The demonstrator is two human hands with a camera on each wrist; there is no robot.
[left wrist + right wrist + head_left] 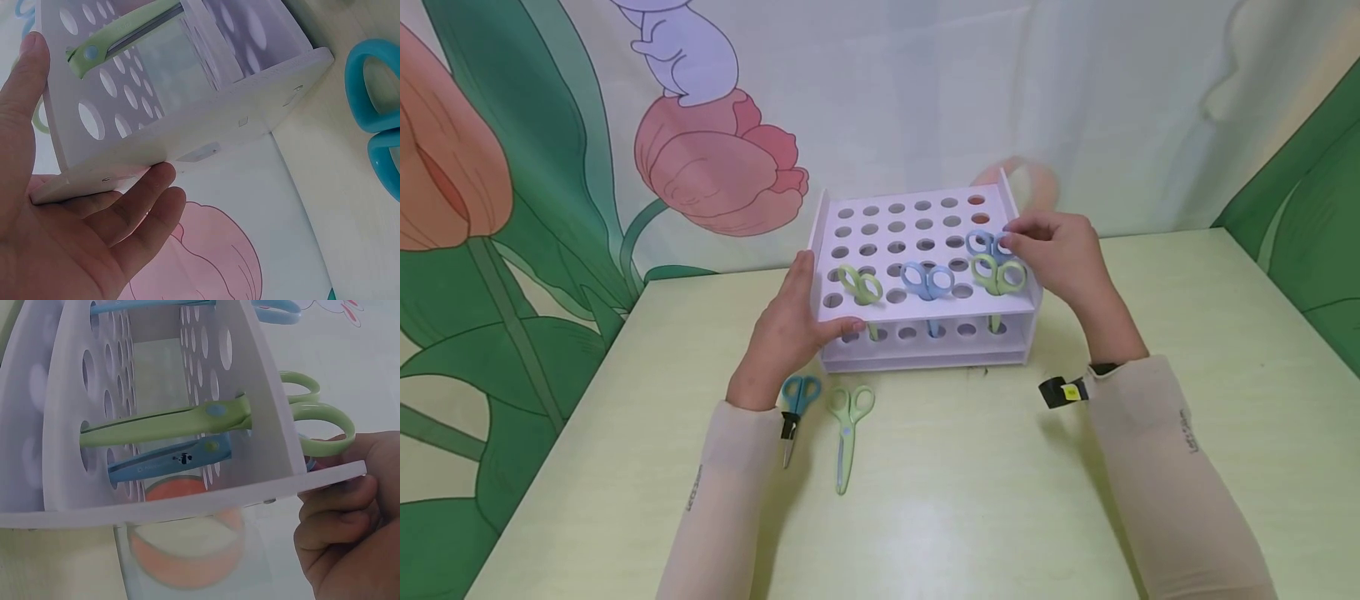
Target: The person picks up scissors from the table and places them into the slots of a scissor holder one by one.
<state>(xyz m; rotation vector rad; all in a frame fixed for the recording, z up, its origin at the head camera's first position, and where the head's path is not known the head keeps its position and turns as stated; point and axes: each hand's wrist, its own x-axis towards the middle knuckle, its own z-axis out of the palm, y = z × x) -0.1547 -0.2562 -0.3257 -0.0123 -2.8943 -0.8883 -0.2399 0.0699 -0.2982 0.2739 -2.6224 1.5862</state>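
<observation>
The rack (911, 236) is gripped by the left hand (784, 325), and rear blue scissors (991, 247) are pinched by the right hand (1066, 257).

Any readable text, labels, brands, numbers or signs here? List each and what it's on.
Left sleeve: perhaps "Let's Slim", too blurred to confirm.
Right sleeve: likewise.
Yellow label on black strap: too small.
Blue scissors with dark motif: tiny print, unreadable.
Nothing else legible.
</observation>
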